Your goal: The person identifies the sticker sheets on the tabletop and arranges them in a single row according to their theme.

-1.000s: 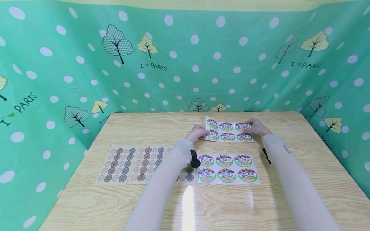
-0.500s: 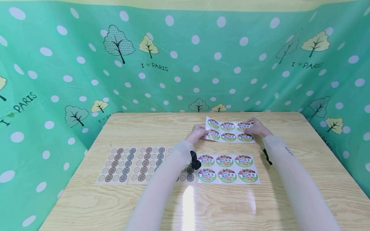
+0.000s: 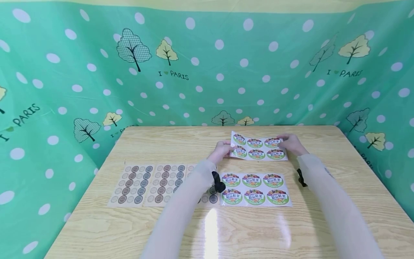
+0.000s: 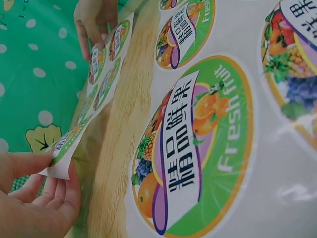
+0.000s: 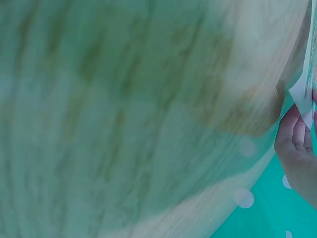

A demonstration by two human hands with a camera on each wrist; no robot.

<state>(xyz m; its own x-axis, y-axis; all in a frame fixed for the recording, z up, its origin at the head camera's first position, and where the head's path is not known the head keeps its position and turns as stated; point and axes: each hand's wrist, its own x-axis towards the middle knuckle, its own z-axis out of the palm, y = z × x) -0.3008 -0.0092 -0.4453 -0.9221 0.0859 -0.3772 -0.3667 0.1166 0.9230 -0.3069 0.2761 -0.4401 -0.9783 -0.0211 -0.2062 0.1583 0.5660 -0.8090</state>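
A white sheet of oval fruit stickers (image 3: 255, 148) is near the table's back, its left end lifted and curved. My left hand (image 3: 221, 150) pinches that left edge; in the left wrist view the thumb of my left hand (image 4: 37, 198) lies on top, with the fingers beneath. At the opposite edge my right hand (image 3: 292, 144) holds the sheet by its right side. The right wrist view shows my right hand (image 5: 299, 148) with fingers behind the sheet's white corner (image 5: 302, 96). A second fruit sticker sheet (image 3: 255, 189) lies flat nearer me.
Sheets of small round brown and grey stickers (image 3: 129, 185) lie in a row at the left of the wooden table (image 3: 106, 230); my left forearm covers part of the third. A green polka-dot curtain (image 3: 207, 72) hangs behind the table and along both sides.
My right hand has shifted slightly right along the held sheet's right edge, uncovering more of the stickers there. The left hand and the sheets lying on the table stay nearly still.
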